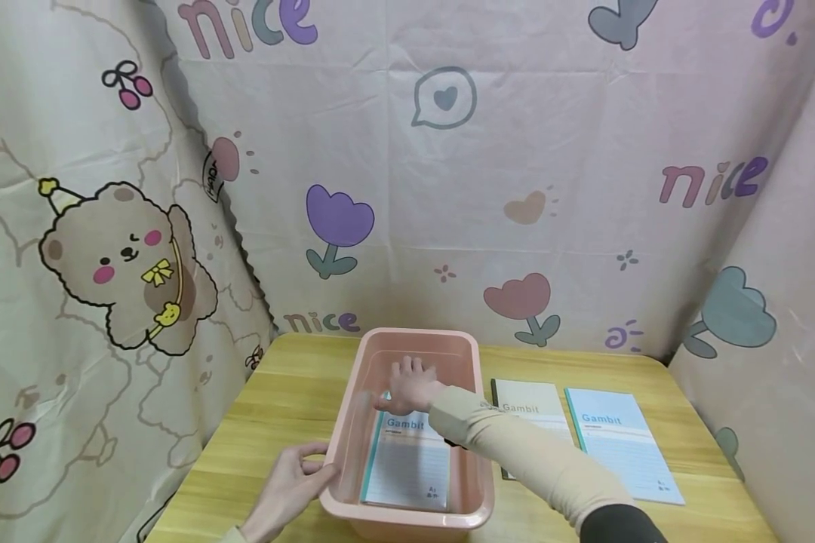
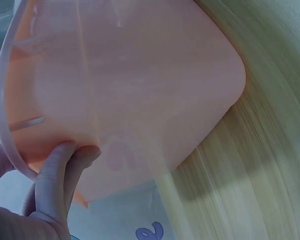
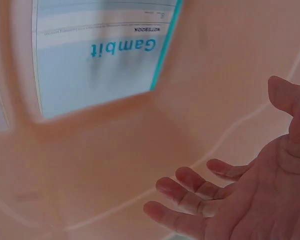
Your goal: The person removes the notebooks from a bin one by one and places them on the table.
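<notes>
A pink plastic bin (image 1: pixel 407 519) stands on the table, and a light blue Gambit notebook (image 1: pixel 407 469) with a teal spine lies face up inside it. My left hand (image 1: pixel 290 483) pinches the bin's left rim near the front corner; the left wrist view shows bent fingers (image 2: pixel 52 180) against the outer wall. Over the far part of the bin, my right hand (image 1: pixel 410 386) is spread and holds nothing. In the right wrist view its palm (image 3: pixel 260 195) is bare, apart from the notebook. The right forearm hides part of the bin's right side.
Right of the bin lie a beige Gambit notebook (image 1: pixel 530 398) with a dark spine, partly covered by the right sleeve, and a blue Gambit notebook (image 1: pixel 628 445). Patterned cloth (image 1: pixel 407 188) hangs behind and beside the wooden table (image 1: pixel 292 377).
</notes>
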A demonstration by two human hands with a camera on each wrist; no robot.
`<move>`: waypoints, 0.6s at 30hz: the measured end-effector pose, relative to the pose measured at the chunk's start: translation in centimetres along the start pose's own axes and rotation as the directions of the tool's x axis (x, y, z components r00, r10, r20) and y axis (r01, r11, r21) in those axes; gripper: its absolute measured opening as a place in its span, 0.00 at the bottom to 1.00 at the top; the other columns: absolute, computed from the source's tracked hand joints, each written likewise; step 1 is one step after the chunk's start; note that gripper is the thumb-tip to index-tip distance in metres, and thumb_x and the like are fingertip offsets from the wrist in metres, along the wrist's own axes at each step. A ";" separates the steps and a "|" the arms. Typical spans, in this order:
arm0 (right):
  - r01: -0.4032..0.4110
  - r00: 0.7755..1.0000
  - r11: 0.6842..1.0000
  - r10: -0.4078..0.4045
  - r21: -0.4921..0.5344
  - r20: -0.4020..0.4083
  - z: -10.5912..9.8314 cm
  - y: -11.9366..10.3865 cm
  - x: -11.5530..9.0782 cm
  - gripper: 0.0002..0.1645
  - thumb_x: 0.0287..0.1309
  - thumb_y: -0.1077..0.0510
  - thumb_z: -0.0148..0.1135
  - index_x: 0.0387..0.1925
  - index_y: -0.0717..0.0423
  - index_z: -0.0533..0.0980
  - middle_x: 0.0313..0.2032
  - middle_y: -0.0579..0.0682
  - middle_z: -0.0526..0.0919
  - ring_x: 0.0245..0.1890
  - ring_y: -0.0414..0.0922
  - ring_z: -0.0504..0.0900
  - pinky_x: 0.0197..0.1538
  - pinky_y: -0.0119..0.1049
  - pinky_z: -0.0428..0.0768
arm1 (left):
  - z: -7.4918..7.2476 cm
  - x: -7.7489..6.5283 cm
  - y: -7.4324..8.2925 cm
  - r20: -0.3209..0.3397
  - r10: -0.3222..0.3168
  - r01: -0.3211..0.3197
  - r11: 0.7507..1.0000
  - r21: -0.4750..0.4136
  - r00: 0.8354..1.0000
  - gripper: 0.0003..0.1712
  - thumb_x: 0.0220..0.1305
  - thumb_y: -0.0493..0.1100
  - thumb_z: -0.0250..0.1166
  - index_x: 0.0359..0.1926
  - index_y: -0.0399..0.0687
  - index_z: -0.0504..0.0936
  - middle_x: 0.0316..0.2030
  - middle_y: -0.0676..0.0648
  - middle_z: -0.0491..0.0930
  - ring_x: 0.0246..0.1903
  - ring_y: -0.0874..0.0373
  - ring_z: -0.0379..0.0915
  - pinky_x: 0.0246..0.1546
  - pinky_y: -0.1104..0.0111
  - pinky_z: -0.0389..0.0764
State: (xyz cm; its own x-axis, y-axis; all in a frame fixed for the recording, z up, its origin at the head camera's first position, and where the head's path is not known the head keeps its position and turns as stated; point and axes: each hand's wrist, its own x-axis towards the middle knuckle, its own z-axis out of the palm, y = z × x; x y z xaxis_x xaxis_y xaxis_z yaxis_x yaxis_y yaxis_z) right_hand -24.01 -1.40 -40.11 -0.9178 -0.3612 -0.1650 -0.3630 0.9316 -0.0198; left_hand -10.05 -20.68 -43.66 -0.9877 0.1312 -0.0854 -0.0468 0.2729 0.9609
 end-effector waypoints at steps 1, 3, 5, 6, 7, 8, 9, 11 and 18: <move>-0.011 1.000 1.000 0.011 0.002 0.001 0.3 -0.1 0.3 0.48 0.61 0.25 0.53 0.66 0.58 0.67 0.61 0.56 0.72 0.62 0.52 0.71 0.59 0.54 0.77 | 0.0 0.0 0.0 -0.003 -0.001 0.001 1.000 0.000 1.000 0.29 0.63 0.35 0.62 0.59 0.15 0.69 0.40 0.24 0.85 0.38 0.39 0.88 0.36 0.66 0.89; -0.034 0.999 0.999 0.034 0.011 -0.001 0.8 -0.4 0.9 0.48 0.61 0.25 0.54 0.66 0.57 0.67 0.62 0.56 0.72 0.63 0.53 0.71 0.60 0.54 0.76 | 0.1 0.1 0.0 -0.006 -0.001 0.001 1.000 0.002 1.000 0.29 0.63 0.35 0.62 0.59 0.15 0.69 0.40 0.24 0.85 0.37 0.39 0.88 0.36 0.66 0.89; -0.057 0.998 0.998 0.057 0.024 0.003 1.2 -0.5 1.4 0.48 0.61 0.26 0.54 0.67 0.57 0.67 0.62 0.57 0.71 0.65 0.53 0.70 0.63 0.55 0.75 | 0.1 0.1 -0.1 -0.003 0.010 -0.010 1.000 0.001 1.000 0.28 0.63 0.34 0.61 0.58 0.14 0.69 0.40 0.24 0.85 0.37 0.39 0.88 0.36 0.65 0.89; -0.069 0.998 0.997 0.069 0.033 0.007 1.3 -0.6 1.6 0.48 0.62 0.26 0.54 0.67 0.58 0.66 0.62 0.57 0.71 0.65 0.53 0.69 0.64 0.56 0.74 | 0.2 0.2 -0.1 -0.003 0.015 -0.015 1.000 0.000 1.000 0.28 0.63 0.34 0.61 0.58 0.14 0.69 0.40 0.24 0.85 0.37 0.40 0.88 0.36 0.65 0.89; -0.079 0.997 0.996 0.079 0.042 0.011 1.5 -0.6 1.8 0.48 0.62 0.27 0.54 0.68 0.58 0.66 0.63 0.57 0.71 0.66 0.54 0.69 0.65 0.56 0.74 | 0.2 0.2 -0.2 -0.003 0.015 -0.015 1.000 -0.002 1.000 0.28 0.63 0.34 0.61 0.58 0.14 0.69 0.40 0.24 0.85 0.37 0.40 0.89 0.36 0.65 0.89; -0.087 0.996 0.995 0.086 0.051 0.015 1.6 -0.6 1.9 0.48 0.62 0.27 0.54 0.68 0.58 0.66 0.63 0.57 0.71 0.66 0.54 0.69 0.66 0.57 0.73 | 0.2 0.2 -0.2 -0.001 0.014 -0.014 1.000 -0.003 1.000 0.28 0.63 0.33 0.61 0.58 0.14 0.69 0.40 0.24 0.85 0.37 0.41 0.89 0.36 0.66 0.89; -0.093 0.996 0.994 0.092 0.057 0.021 1.9 -0.6 2.0 0.48 0.63 0.27 0.53 0.69 0.58 0.65 0.64 0.57 0.70 0.67 0.54 0.68 0.67 0.57 0.72 | 0.3 0.2 -0.2 0.000 0.017 -0.017 1.000 -0.003 1.000 0.28 0.63 0.33 0.61 0.58 0.14 0.69 0.40 0.24 0.85 0.36 0.41 0.89 0.35 0.66 0.89; -0.106 0.994 0.992 0.104 0.072 0.029 2.5 -0.5 2.3 0.49 0.61 0.27 0.56 0.69 0.58 0.65 0.64 0.57 0.70 0.66 0.53 0.68 0.68 0.56 0.71 | 0.3 0.2 -0.2 -0.002 0.015 -0.015 1.000 -0.003 1.000 0.28 0.63 0.33 0.61 0.58 0.14 0.69 0.39 0.25 0.85 0.36 0.43 0.89 0.34 0.67 0.89; -0.123 0.992 0.982 0.116 0.145 0.055 6.0 -0.3 4.0 0.52 0.55 0.29 0.63 0.69 0.58 0.65 0.69 0.59 0.68 0.70 0.56 0.66 0.70 0.58 0.69 | 0.2 0.1 -0.2 -0.012 0.015 -0.015 1.000 0.003 1.000 0.28 0.62 0.34 0.62 0.57 0.15 0.70 0.39 0.26 0.86 0.35 0.44 0.89 0.33 0.68 0.88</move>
State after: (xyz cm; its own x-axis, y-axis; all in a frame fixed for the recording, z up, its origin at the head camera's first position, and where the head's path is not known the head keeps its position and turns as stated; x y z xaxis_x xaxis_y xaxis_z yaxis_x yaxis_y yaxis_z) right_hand -26.61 -2.86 -46.71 -0.9435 -0.2477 -0.2201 -0.2203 0.9651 -0.1419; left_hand -10.11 -20.48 -43.90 -0.9900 0.1237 -0.0677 -0.0316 0.2738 0.9613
